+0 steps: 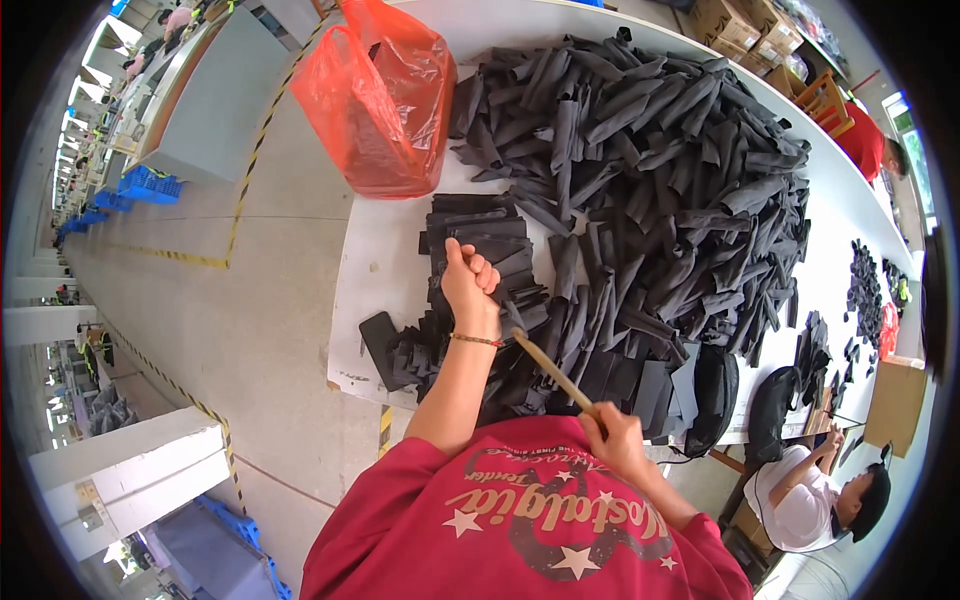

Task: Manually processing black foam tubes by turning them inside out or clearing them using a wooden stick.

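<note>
My right hand (pixel 615 440) is closed around the lower end of a thin wooden stick (pixel 550 368), which slants up and left toward my left wrist. My left hand (pixel 470 280) is curled closed above stacked flat black fabric pieces (pixel 478 222); whatever its fingers hold, if anything, is hidden. To the right, a large heap of dark tube-like fabric strips (pixel 660 150) covers much of the white table (pixel 375 240). Smaller black pieces (pixel 415 355) lie below my left hand, beside a dark phone (pixel 378 345).
A red plastic bag (pixel 385 110) stands at the table's far left corner. Black pouch-like items (pixel 712 400) lie near the front edge. A seated person in white (pixel 800 495) works at the right, and another in red (pixel 860 140) is farther back. A cardboard box (pixel 893 405) stands at far right.
</note>
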### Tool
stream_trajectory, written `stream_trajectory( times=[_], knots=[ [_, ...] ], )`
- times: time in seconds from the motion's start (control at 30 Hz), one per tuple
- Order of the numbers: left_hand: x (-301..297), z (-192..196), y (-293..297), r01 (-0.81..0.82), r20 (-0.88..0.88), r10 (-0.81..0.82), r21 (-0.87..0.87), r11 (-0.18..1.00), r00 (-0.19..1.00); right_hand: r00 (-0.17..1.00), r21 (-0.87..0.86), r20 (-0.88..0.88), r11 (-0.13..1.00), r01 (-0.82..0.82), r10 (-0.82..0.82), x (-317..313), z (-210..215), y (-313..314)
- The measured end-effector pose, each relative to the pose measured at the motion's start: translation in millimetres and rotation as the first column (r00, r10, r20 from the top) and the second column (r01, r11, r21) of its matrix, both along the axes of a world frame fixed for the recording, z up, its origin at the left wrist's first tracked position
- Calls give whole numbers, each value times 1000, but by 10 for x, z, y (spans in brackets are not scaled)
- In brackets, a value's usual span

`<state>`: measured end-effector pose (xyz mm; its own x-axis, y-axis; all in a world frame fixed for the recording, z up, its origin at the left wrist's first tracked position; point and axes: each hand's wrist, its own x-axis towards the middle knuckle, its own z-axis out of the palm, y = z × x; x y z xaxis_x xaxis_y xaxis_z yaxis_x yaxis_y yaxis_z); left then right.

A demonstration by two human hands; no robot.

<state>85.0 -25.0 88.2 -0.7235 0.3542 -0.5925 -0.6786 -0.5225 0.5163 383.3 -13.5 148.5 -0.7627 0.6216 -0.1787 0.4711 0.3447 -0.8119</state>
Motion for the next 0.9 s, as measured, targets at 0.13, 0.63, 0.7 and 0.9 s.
stream_trajectory(
  times=[0.13,0.63,0.7,0.9],
  knots=[
    [307,-30,128,-56,137,57,-8,998,989,954,-35,-216,978,206,-209,-632,-93,181],
    [302,376,201,841,-310,-924,-418,343,222,875,62,-426,958,281,-230,-1495,-48,1154],
    [391,379,320,813,-373,-886,-402,421,274,773,73,-545,900,430,-325,-1724,-48,1422],
    [332,611,708,653,-506,-701,-309,691,502,651,73,-621,795,602,-436,-2454,-3,2187]
  ],
)
